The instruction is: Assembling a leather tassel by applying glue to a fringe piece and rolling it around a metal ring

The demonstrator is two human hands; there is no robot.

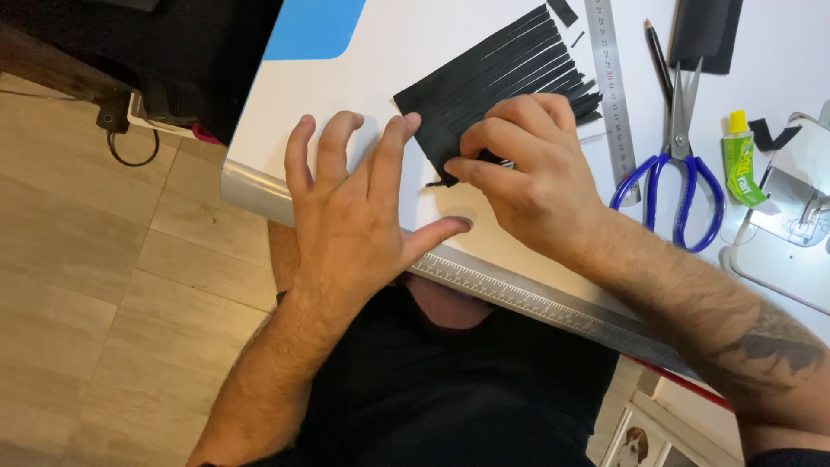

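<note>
white table (363,78), beige tiled floor (95,285)

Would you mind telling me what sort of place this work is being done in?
Probably a home craft or sewing table: a white sewing machine stands at its edge, with blue-handled scissors, a metal ruler and a glue tube beside a black sheet cut into strips.

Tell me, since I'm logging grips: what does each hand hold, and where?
The right hand pinches a cut strip at the near edge of the black fringed sheet. The left hand holds nothing; its fingertips press on the sheet's corner.
</note>
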